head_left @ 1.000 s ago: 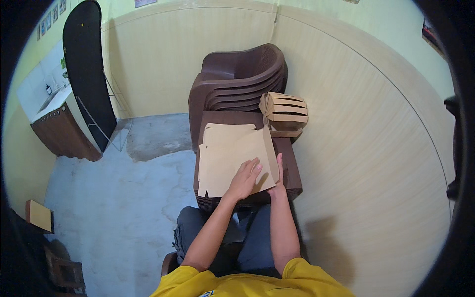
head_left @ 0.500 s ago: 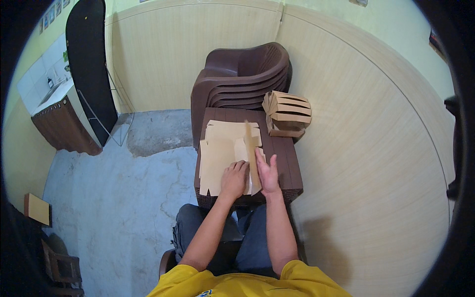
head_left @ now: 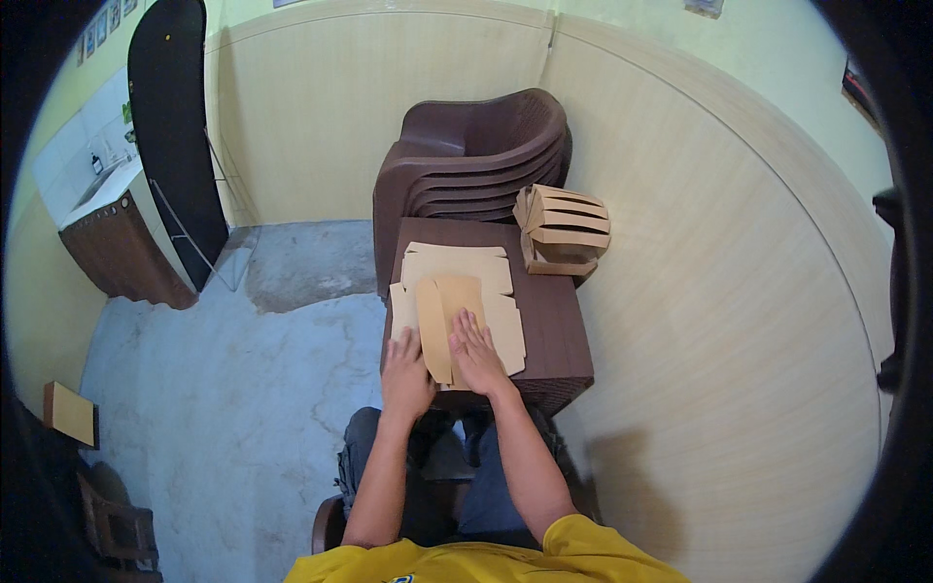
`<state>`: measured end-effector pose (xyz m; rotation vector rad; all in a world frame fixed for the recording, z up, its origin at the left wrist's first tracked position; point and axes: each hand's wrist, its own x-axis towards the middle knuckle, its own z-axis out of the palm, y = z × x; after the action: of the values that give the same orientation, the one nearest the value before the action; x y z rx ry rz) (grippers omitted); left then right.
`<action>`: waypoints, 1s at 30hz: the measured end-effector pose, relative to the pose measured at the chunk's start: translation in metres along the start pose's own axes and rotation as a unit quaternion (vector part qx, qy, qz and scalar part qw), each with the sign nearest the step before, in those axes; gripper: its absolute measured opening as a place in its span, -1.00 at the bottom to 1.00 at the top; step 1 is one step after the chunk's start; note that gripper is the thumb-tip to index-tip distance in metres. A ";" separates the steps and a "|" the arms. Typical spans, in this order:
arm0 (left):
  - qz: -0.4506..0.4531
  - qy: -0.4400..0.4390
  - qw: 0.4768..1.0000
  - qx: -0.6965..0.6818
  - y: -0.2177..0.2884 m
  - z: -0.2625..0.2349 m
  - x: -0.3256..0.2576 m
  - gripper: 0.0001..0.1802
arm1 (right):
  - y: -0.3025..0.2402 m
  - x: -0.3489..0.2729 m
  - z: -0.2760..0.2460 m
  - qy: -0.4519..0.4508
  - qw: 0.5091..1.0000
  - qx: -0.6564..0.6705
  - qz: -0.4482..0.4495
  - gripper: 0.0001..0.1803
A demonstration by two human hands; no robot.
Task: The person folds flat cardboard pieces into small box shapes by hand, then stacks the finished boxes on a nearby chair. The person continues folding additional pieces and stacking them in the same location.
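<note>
Head view looks straight down on my lap and the brown table (head_left: 554,321) in front of me, and both my hands are on the cardboard sheets (head_left: 476,282). My right hand (head_left: 476,352) lies flat and open, fingers spread, pressing on a folded flap (head_left: 445,316) that stands up a little along its left edge. My left hand (head_left: 406,374) rests at the near left corner of the stack, palm down, fingers loosely curled over the edge; it clamps nothing that I can see.

The sheets sit on the left half of the table, and their left side juts past the table edge over the floor (head_left: 224,389). That overhang is my worry: if I press hard near that side, the stack may tip or slide off. The flap looks springy too, so if I lift my right palm too soon, I judge it pops back open and the crease comes out crooked. The lower sheets lie loose and fanned, so a sideways push could drag them out of line.

Folded boxes (head_left: 566,228) stand at the far right corner, close to the edge and leaning by the stacked chairs (head_left: 466,155); a bump to the table could send them over.
</note>
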<state>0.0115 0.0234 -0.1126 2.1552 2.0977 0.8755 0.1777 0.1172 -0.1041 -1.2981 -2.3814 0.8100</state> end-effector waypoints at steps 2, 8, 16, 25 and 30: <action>-0.077 -0.016 0.997 0.011 -0.011 -0.022 -0.008 -0.37 | -0.008 -0.001 0.006 -0.004 0.997 -0.071 0.016 -0.06; -0.012 0.107 0.980 -0.168 -0.009 -0.017 0.031 -0.48 | -0.013 0.006 0.018 0.042 0.994 -0.099 0.035 -0.17; 0.000 -0.025 1.000 0.018 0.029 0.039 0.057 -0.39 | 0.027 -0.035 -0.014 0.241 0.968 0.070 0.004 -0.66; 0.031 -0.025 0.996 0.083 0.030 0.046 0.053 -0.38 | 0.026 -0.044 -0.026 0.293 0.943 -0.104 0.117 -0.72; 0.034 -0.022 0.996 0.079 0.029 0.048 0.053 -0.41 | 0.031 0.013 -0.029 0.297 0.933 -0.129 0.156 -0.70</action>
<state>0.0540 0.0876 -0.1221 2.3100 2.1539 0.6802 0.2064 0.1509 -0.1005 -1.7521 -1.8566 0.1224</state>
